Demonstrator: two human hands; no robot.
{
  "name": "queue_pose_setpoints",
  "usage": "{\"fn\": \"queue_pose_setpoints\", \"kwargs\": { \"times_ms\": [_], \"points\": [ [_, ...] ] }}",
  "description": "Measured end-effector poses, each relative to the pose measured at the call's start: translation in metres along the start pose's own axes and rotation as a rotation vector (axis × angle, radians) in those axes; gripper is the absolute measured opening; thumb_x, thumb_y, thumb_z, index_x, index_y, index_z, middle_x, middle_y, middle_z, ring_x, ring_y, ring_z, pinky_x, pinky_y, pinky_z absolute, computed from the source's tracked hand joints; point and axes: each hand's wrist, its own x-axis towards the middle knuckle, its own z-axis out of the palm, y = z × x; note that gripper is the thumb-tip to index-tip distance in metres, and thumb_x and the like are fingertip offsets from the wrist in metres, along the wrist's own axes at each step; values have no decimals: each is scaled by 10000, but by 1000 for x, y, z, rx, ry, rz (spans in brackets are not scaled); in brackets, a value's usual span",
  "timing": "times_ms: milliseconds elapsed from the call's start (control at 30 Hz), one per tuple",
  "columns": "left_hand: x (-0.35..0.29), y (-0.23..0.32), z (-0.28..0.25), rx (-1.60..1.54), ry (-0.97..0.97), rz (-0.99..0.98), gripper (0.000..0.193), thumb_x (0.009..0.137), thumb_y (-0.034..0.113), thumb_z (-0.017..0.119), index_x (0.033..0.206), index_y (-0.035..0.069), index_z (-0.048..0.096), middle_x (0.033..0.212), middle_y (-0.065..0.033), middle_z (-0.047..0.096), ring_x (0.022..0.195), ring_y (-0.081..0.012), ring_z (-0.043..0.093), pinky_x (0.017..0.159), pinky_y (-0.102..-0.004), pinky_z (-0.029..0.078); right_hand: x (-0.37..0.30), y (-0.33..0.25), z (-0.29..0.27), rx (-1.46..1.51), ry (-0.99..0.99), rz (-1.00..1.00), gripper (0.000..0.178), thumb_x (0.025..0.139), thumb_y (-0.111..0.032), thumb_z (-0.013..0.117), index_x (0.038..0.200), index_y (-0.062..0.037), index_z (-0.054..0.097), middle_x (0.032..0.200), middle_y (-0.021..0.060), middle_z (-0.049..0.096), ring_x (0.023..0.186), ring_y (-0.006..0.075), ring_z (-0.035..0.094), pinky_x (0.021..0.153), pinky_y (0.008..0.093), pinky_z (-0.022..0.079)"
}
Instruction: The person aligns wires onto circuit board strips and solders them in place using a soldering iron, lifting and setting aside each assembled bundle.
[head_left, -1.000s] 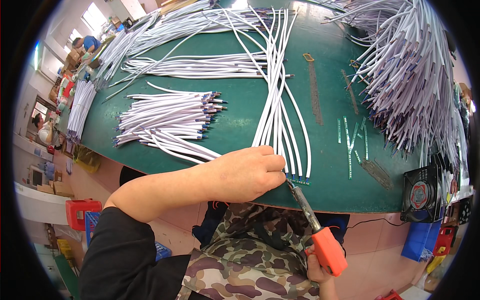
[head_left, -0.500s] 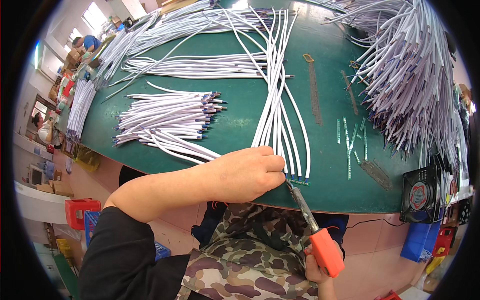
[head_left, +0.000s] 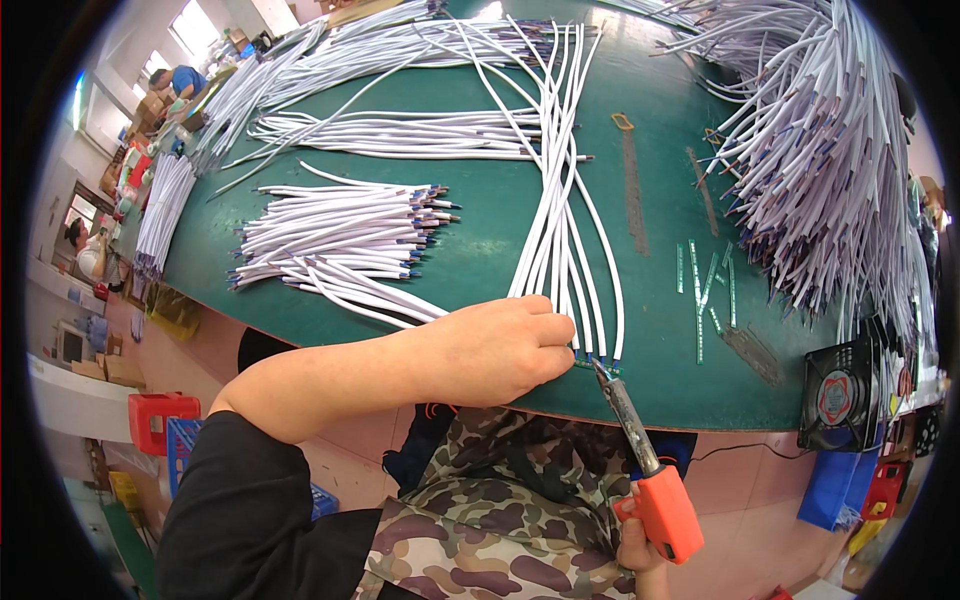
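White cables, soldering iron at ends

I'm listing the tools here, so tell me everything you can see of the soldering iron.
The soldering iron has a blocky orange-red handle, plastic-looking, and a slim metallic-looking barrel, scuffed and stained, narrowing to a dark tip. The right hand grips the handle. The iron slants forward and leftward across the table edge, its tip at the wire ends on a small green strip; whether they touch is unclear.

Fisheye head view, looking down, close over green table
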Motion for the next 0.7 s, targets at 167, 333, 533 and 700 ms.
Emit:
{"fn": "queue_pose_setpoints", "kwargs": {
  "times_ms": [167, 333, 533, 700],
  "points": [
    [0, -1, 3, 28, 20, 13, 80, 777, 85, 626, 823, 25, 653, 891, -84, 567, 864, -266, 578, 795, -355, 502, 0, 1, -2, -27, -17, -9, 338, 996, -183, 598, 1233, 58, 591, 1232, 150, 632, 986, 211, 625, 869, 356, 524],
    [0, -3, 1, 61, 13, 68, 208, 758, 120, 630, 934, 15, 664, 901, -78, 550, 822, -257, 551, 754, -345, 486, 11, -1, 9, 120, 129, 33, 366, 981, -155, 613, 1262, 76, 574, 1219, 162, 631, 926, 190, 625, 814, 336, 531],
    [0, 1, -1, 96, 49, 64, 213, 773, 117, 632, 958, 20, 674, 884, -68, 540, 830, -240, 556, 754, -329, 486, 28, -11, 9, 29, 35, 14, 349, 979, -146, 612, 1257, 63, 578, 1161, 147, 639, 896, 186, 627, 799, 325, 535],
    [-21, -21, -38, 131, 241, -44, 227, 814, 98, 679, 1035, 48, 700, 1010, -106, 614, 968, -302, 606, 827, -404, 509, 32, -19, 11, -19, -14, 7, 335, 978, -138, 611, 1252, 52, 581, 1112, 135, 645, 871, 182, 629, 787, 316, 539]
  ]
}}
